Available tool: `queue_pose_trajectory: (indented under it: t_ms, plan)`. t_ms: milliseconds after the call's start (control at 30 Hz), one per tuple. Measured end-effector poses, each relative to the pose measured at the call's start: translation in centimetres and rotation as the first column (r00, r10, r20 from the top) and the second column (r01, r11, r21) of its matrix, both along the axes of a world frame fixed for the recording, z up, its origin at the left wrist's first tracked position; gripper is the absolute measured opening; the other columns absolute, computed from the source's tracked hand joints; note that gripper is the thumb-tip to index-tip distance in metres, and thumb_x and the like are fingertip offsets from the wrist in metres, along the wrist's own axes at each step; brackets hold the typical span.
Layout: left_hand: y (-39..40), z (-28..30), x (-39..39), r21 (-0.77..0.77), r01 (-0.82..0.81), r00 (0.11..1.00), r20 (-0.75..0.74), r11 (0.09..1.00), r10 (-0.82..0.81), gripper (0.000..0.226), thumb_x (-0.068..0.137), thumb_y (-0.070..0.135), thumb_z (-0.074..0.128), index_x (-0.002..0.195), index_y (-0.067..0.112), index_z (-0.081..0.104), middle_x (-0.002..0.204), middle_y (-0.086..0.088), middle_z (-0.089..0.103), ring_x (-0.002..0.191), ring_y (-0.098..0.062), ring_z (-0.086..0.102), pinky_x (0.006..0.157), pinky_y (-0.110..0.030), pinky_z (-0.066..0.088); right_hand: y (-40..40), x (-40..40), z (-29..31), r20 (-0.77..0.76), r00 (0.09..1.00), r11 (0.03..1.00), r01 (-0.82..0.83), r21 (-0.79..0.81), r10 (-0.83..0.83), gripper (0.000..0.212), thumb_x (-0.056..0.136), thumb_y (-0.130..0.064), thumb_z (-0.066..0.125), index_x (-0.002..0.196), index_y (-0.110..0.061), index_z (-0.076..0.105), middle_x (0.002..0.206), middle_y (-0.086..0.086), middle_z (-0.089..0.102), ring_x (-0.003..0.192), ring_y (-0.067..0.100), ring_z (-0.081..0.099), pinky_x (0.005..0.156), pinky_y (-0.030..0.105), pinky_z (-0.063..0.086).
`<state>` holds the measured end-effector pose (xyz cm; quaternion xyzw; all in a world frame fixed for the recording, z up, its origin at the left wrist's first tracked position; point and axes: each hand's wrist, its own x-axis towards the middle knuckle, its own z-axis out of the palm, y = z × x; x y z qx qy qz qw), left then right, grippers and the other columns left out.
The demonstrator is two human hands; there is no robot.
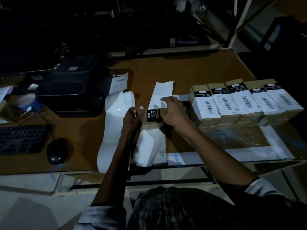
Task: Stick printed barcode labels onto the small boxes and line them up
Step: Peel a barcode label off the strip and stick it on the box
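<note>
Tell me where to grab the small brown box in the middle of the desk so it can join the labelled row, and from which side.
Grip the box across its two long side faces, coming from above. It lies flat and its ends are taken: the left hand is at one, the right hand rests over the other.

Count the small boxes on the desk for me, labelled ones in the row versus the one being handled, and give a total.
Boxes in the row with white barcode labels: 5
Box under the hands, no white label visible yet: 1
Total: 6
</note>
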<state>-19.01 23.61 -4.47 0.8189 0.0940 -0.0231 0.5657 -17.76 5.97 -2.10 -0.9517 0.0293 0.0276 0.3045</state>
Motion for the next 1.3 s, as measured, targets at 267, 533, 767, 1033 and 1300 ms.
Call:
queue_pose_trajectory:
  t_ms: [267,533,767,1033,1300]
  plan:
    - [5.3,0.9,3.7,0.060,-0.008,0.999,0.051,0.998,0.005,0.043,0.096,0.044,0.061,0.126,0.014,0.062,0.123,-0.007,0.066,0.111,-0.022,0.062,0.096,-0.038,0.053,5.6,1.3,1.3,0.108,0.992,0.975,0.044,0.218,-0.069,0.055,0.091,-0.005,0.065,0.142,-0.020,0.053,0.146,0.009,0.052,0.121,0.027,0.059,0.095,0.032,0.050]
    - [12.7,0.4,7.2,0.228,0.090,0.996,0.001,0.970,-0.093,0.045,0.100,0.032,0.058,0.137,0.007,0.053,0.134,-0.016,0.060,0.123,-0.030,0.057,0.093,-0.026,0.041,13.0,3.9,0.1,-0.046,0.984,0.894,0.177,0.411,-0.174,0.050,0.093,-0.003,0.064,0.141,-0.010,0.054,0.140,0.008,0.060,0.130,0.026,0.054,0.105,0.029,0.044]
    - [15.1,-1.4,7.8,0.383,0.438,0.898,-0.229,0.813,-0.376,0.060,0.102,0.042,0.050,0.153,0.015,0.034,0.153,-0.010,0.044,0.136,-0.029,0.046,0.108,-0.030,0.040,17.3,9.4,-1.6,-0.115,0.955,0.843,0.297,0.449,-0.274,0.045,0.098,-0.021,0.062,0.142,-0.012,0.054,0.137,0.006,0.062,0.115,0.024,0.063,0.085,0.028,0.052]
    - [16.0,-1.6,8.6,0.369,0.452,0.892,-0.196,0.812,-0.407,0.055,0.102,0.037,0.051,0.150,0.012,0.039,0.150,-0.012,0.048,0.136,-0.030,0.046,0.111,-0.041,0.041,20.5,15.5,-2.7,-0.178,0.933,0.836,0.360,0.414,-0.313,0.028,0.095,-0.031,0.068,0.118,-0.015,0.064,0.123,0.005,0.068,0.102,0.021,0.068,0.086,0.035,0.060]
    - [16.6,-1.8,8.9,0.317,0.391,0.920,-0.110,0.864,-0.376,0.047,0.101,0.032,0.055,0.142,0.010,0.050,0.136,-0.016,0.059,0.123,-0.031,0.057,0.102,-0.038,0.048,20.7,17.5,-3.3,-0.284,0.845,0.647,0.531,0.547,-0.454,0.015,0.088,-0.014,0.077,0.101,-0.009,0.070,0.109,0.007,0.071,0.087,0.019,0.065,0.060,0.021,0.050]
